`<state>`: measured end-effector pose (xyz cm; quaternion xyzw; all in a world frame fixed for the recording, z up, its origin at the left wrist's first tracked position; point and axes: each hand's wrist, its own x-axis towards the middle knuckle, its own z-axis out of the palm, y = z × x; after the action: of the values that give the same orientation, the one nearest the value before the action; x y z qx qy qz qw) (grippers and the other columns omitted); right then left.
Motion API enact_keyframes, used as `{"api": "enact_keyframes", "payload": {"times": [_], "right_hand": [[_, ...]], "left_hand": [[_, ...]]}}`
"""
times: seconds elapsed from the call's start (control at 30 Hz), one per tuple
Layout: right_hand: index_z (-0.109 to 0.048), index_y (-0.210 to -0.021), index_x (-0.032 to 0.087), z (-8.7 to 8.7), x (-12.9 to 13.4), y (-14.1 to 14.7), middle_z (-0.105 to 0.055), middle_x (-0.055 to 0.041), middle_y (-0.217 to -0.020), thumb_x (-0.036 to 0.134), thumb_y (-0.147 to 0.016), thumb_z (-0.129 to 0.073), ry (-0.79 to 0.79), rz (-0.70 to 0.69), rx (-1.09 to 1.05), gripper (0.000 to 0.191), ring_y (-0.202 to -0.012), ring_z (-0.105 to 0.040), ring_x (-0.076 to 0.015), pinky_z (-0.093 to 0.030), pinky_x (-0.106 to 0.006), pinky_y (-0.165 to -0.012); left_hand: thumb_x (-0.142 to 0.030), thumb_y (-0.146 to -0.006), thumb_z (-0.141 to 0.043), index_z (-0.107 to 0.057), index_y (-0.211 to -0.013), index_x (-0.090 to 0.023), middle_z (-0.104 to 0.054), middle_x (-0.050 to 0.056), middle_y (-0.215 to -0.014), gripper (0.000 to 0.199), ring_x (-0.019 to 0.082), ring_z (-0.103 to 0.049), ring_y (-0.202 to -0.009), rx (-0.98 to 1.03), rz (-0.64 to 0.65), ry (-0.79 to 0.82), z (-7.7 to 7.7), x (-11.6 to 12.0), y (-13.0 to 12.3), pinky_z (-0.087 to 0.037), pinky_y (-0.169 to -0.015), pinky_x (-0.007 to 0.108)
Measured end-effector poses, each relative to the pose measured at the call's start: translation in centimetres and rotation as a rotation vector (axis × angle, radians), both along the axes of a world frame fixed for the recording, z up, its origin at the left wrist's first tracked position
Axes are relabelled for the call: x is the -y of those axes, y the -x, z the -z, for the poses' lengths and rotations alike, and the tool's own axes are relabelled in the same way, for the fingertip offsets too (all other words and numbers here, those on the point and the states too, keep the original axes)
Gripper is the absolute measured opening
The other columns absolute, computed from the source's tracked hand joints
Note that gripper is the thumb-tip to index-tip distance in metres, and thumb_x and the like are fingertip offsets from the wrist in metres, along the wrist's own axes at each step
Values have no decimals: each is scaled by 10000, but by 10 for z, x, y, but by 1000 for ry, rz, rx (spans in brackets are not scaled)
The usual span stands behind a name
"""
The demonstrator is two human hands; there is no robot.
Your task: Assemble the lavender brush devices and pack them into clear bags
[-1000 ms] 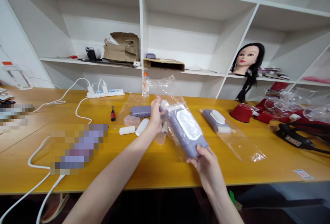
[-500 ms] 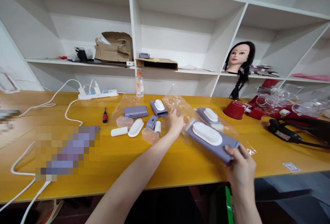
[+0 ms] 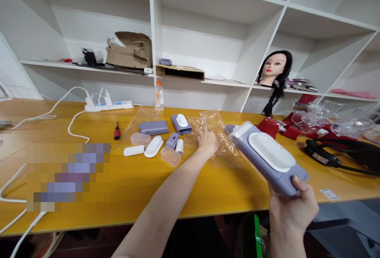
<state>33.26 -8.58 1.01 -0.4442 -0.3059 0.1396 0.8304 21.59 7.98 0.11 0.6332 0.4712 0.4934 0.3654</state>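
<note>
My right hand [image 3: 293, 206] is closed round the lower end of a purple device [image 3: 252, 163] with a white oval bristled pad, held up over the table's right part. My left hand [image 3: 208, 141] reaches over a crinkled clear plastic bag [image 3: 224, 131]; its fingers are partly curled at the plastic, and whether they pinch it is hard to tell. Left of that hand lie a purple case with a white pad [image 3: 182, 124], a purple perforated part [image 3: 153, 127], a white oval piece [image 3: 153, 146], a white bar [image 3: 133, 150] and clear cups [image 3: 170, 156].
A red screwdriver [image 3: 116, 132], a power strip [image 3: 109, 106] and a bottle [image 3: 159, 96] stand or lie at the left and back. At the right are a black headset [image 3: 341, 155], red items [image 3: 268, 126] and a mannequin head [image 3: 274, 66]. A blurred patch covers the left front.
My right hand has lifted the purple device and moved it right, tilting its bristled pad towards me. My left hand has shifted slightly right over the plastic.
</note>
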Motion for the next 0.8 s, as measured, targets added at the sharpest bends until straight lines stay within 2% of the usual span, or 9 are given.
{"api": "enact_keyframes", "payload": {"times": [0.1, 0.2, 0.27, 0.33, 0.4, 0.47, 0.53, 0.67, 0.8], "right_hand": [[-567, -799, 194, 2, -7, 9, -583, -27, -825, 296, -634, -537, -16, -52, -73, 196, -685, -568, -186, -443, -304, -540], [-581, -774, 183, 6, -14, 17, -589, -13, -823, 232, -624, -555, -27, -111, -195, 160, -625, -535, -139, -427, -256, -504], [-585, -767, 176, 9, -19, 26, -585, -4, -807, 217, -629, -565, -24, -168, -250, 146, -572, -499, -110, -396, -219, -449], [-586, -774, 177, 13, -25, 42, -577, 10, -781, 229, -640, -581, 11, -264, -251, 144, -530, -470, -93, -357, -192, -390], [-588, -787, 182, 15, -32, 62, -580, 23, -767, 246, -646, -610, 83, -408, -234, 156, -524, -476, -93, -362, -187, -372], [-592, -805, 179, 16, -40, 83, -603, 24, -755, 264, -648, -644, 191, -608, -213, 186, -545, -522, -107, -415, -203, -407], [-588, -835, 170, 13, -47, 100, -635, 9, -732, 280, -652, -674, 358, -854, -170, 230, -563, -585, -126, -457, -221, -469], [-554, -828, 154, 2, -61, 116, -672, -26, -692, 318, -657, -712, 720, -1225, -4, 285, -546, -655, -146, -441, -192, -494], [-563, -786, 138, -1, -73, 125, -668, -26, -656, 316, -621, -730, 810, -1379, 163, 295, -452, -609, -109, -342, -149, -387]], "left_hand": [[-169, -662, -577, -569, -1118, -155, -211, 142, -1476, 456, 405, -45, -1334, -37, -7, -38, -3, 5, 1, -32, -1046, 570], [-210, -677, -581, -626, -1022, -204, -245, 68, -1480, 348, 362, -52, -1354, 158, 67, -37, -9, 10, 15, -27, -1078, 511], [-279, -721, -544, -647, -971, -210, -377, 75, -1413, 279, 333, -185, -1339, 362, 144, 11, -16, 15, 32, -125, -1081, 476], [-405, -810, -393, -619, -1044, -183, -541, 121, -1255, 394, 319, -422, -1214, 455, 182, 67, -24, 22, 55, -293, -1006, 489], [-520, -849, -191, -553, -1151, -172, -624, 123, -1127, 585, 295, -564, -1060, 553, 255, 112, -32, 29, 81, -414, -892, 479], [-598, -818, -245, -553, -1125, -157, -655, 124, -1048, 619, 282, -597, -1008, 960, 304, 165, -38, 35, 108, -428, -885, 441], [-552, -806, -366, -582, -1024, -150, -683, 114, -919, 505, 269, -635, -911, 1157, 267, 178, -43, 36, 134, -444, -860, 421], [-370, -783, -484, -610, -799, -119, -677, 93, -750, 282, 240, -656, -791, 1206, 117, 312, -47, 28, 174, -462, -836, 381], [-381, -751, -531, -618, -784, -105, -673, 94, -712, 291, 248, -658, -724, 1161, 125, 404, -47, 22, 194, -485, -786, 395]]}}
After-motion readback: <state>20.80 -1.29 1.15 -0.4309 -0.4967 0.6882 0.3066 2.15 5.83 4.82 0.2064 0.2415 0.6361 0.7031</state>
